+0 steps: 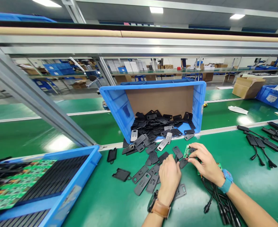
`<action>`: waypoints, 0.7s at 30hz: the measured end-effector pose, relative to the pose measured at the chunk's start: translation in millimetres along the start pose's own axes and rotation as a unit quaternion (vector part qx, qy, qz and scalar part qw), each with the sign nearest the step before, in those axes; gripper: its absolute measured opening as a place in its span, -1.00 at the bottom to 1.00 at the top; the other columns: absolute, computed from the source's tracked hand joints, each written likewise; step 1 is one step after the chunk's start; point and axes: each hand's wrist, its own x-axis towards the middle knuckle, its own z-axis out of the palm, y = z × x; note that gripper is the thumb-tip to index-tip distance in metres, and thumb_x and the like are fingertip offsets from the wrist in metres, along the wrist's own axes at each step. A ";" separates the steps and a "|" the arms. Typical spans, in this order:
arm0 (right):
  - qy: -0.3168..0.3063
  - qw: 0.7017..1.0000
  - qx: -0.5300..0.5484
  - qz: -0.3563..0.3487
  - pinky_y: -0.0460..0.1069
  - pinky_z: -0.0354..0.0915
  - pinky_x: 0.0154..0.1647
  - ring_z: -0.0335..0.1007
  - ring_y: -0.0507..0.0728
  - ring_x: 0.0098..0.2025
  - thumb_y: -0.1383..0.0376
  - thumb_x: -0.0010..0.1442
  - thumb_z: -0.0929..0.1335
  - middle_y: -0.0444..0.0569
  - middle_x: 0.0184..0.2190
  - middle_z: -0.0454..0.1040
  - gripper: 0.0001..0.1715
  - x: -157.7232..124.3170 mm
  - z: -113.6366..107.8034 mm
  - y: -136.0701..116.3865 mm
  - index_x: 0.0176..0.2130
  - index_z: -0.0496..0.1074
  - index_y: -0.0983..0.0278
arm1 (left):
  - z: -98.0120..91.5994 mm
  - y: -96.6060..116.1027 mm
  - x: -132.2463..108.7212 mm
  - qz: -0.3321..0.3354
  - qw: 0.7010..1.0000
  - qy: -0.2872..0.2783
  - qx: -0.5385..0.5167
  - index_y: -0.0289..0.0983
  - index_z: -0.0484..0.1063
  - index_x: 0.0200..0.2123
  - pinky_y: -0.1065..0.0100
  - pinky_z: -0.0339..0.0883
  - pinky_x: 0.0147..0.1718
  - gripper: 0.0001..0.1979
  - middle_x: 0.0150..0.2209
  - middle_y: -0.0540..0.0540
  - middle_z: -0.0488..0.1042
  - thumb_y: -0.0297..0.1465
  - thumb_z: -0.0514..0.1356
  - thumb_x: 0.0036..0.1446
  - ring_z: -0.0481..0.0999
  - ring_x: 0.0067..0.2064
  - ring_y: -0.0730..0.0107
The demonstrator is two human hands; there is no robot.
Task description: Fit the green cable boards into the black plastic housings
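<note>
My right hand [206,162], with a blue band on its wrist, pinches a small green circuit board [186,151] above the green bench. Close by on the left, my left hand [169,173] has its fingers curled down at the loose black plastic covers [142,183]; what its fingertips hold, if anything, is hidden. A watch with a brown strap is on that wrist. Black cables with connectors [221,205] lie below my right forearm, and part of another green board shows behind that hand. Two black plastic housings [121,174] lie left of the covers.
A tipped blue crate [116,107] spills many black covers onto the bench. At left, a blue tray [76,176] holds green boards [34,176] and rows of black parts. Finished-looking black cabled units [259,142], a white glove [238,109] and a cardboard box [247,87] are at right.
</note>
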 end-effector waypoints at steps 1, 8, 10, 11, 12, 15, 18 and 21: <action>0.003 1.000 -0.002 -0.001 0.27 0.26 0.20 0.24 0.29 0.21 0.28 0.33 0.34 0.12 0.06 0.42 -0.92 -0.3 0.6 -0.2 -0.22 0.45 0.22 | 0.3 -1.5 2.4 -0.001 0.998 0.010 -0.055 -0.34 0.39 -0.14 0.19 0.26 -0.21 -0.82 -0.22 -0.31 0.51 -0.46 0.07 0.22 0.51 -0.14 0.01; 0.005 1.000 -0.021 -0.009 0.31 0.25 0.21 0.20 0.30 0.23 0.34 0.33 0.32 0.12 0.10 0.39 -0.93 -2.5 3.8 -7.9 -0.19 0.43 0.23 | -5.1 2.7 10.4 -0.177 0.706 -0.095 -0.679 -0.25 0.34 -0.25 0.29 0.41 -0.39 -0.75 -0.32 -0.10 0.50 -0.18 0.20 0.19 0.51 -0.40 0.32; -0.008 0.999 -0.027 -0.015 0.30 0.26 0.21 0.19 0.29 0.24 0.36 0.34 0.31 0.12 0.11 0.38 -0.93 -3.4 5.9 -10.4 -0.20 0.42 0.24 | -5.0 6.8 8.0 -0.214 0.612 -0.127 -0.751 -0.28 0.38 -0.20 0.31 0.42 -0.38 -0.72 -0.27 -0.13 0.51 -0.20 0.26 0.15 0.52 -0.36 0.33; -0.015 0.999 -0.031 -0.018 0.30 0.27 0.21 0.18 0.29 0.24 0.37 0.33 0.31 0.12 0.11 0.38 -0.93 -3.9 7.2 -11.3 -0.20 0.42 0.24 | -4.4 8.4 6.8 -0.223 0.582 -0.136 -0.771 -0.30 0.41 -0.18 0.32 0.42 -0.37 -0.72 -0.26 -0.15 0.52 -0.22 0.26 0.16 0.51 -0.34 0.34; -0.024 0.999 -0.036 -0.021 0.29 0.28 0.20 0.18 0.29 0.24 0.38 0.33 0.31 0.12 0.10 0.38 -0.93 -4.5 8.5 -12.0 -0.20 0.41 0.24 | -3.4 9.7 5.8 -0.226 0.561 -0.142 -0.784 -0.32 0.44 -0.16 0.33 0.41 -0.37 -0.71 -0.23 -0.17 0.53 -0.22 0.24 0.17 0.50 -0.33 0.34; -0.058 0.995 -0.064 -0.043 0.32 0.27 0.22 0.16 0.30 0.26 0.40 0.33 0.30 0.13 0.13 0.36 -0.92 -6.7 12.6 -13.2 -0.19 0.39 0.26 | 0.3 12.2 3.3 -0.217 0.542 -0.150 -0.798 -0.32 0.49 -0.12 0.39 0.35 -0.39 -0.72 -0.16 -0.17 0.54 -0.26 0.25 0.17 0.47 -0.31 0.38; -0.093 0.987 -0.110 -0.066 0.32 0.26 0.25 0.13 0.31 0.28 0.41 0.34 0.28 0.15 0.18 0.33 -0.90 -9.1 16.0 -14.6 -0.19 0.39 0.29 | 3.3 14.3 0.8 -0.201 0.560 -0.136 -0.792 -0.30 0.53 -0.12 0.41 0.31 -0.36 -0.70 -0.11 -0.16 0.55 -0.27 0.31 0.11 0.47 -0.26 0.37; -0.107 0.980 -0.149 -0.076 0.30 0.27 0.25 0.13 0.32 0.29 0.42 0.34 0.27 0.19 0.17 0.32 -0.89 -10.7 18.1 -16.3 -0.20 0.40 0.32 | 5.5 16.0 -1.6 -0.192 0.576 -0.126 -0.785 -0.28 0.54 -0.07 0.38 0.31 -0.27 -0.63 -0.03 -0.18 0.53 -0.23 0.35 0.07 0.48 -0.12 0.27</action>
